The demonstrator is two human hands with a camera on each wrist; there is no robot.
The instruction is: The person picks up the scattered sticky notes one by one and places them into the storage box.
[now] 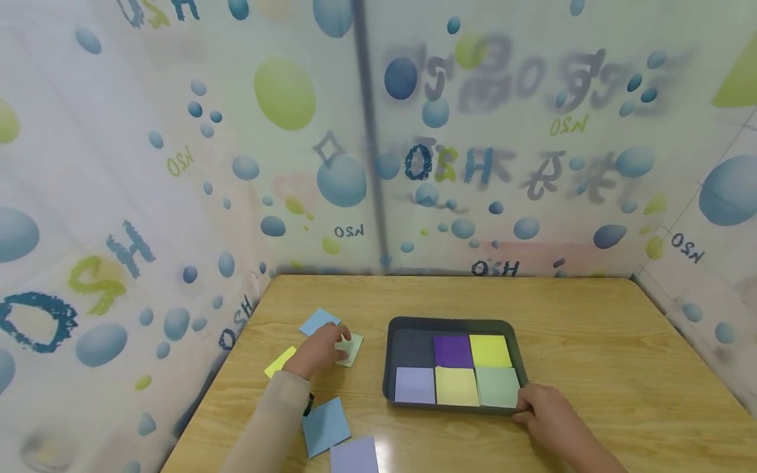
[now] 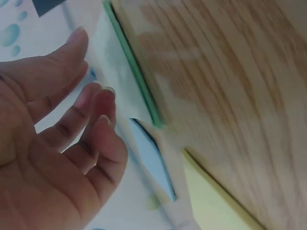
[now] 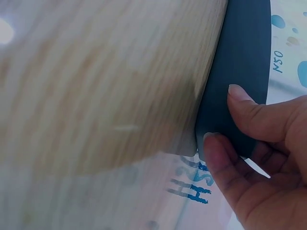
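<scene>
My left hand (image 1: 322,349) hovers at a pale green sticky note pad (image 1: 353,348) on the left of the table, its fingers loosely bent. In the left wrist view the fingertips (image 2: 106,98) are right beside the green pad (image 2: 122,72), with nothing between them. My right hand (image 1: 547,414) grips the near right corner of a dark grey tray (image 1: 449,407); the right wrist view has the thumb (image 3: 247,112) against the tray's outer wall (image 3: 240,52). Inside the tray lie a purple pad (image 1: 453,351), two yellow pads, a lavender pad (image 1: 414,385) and a green pad (image 1: 497,386). The tray's back left space shows bare floor.
Around my left arm lie a light blue pad (image 1: 318,320), a yellow pad (image 1: 279,361) partly behind the hand, a blue pad (image 1: 326,427) and a lavender pad (image 1: 355,456) at the near side. A patterned curtain (image 1: 331,230) hangs behind the wooden table (image 1: 591,341).
</scene>
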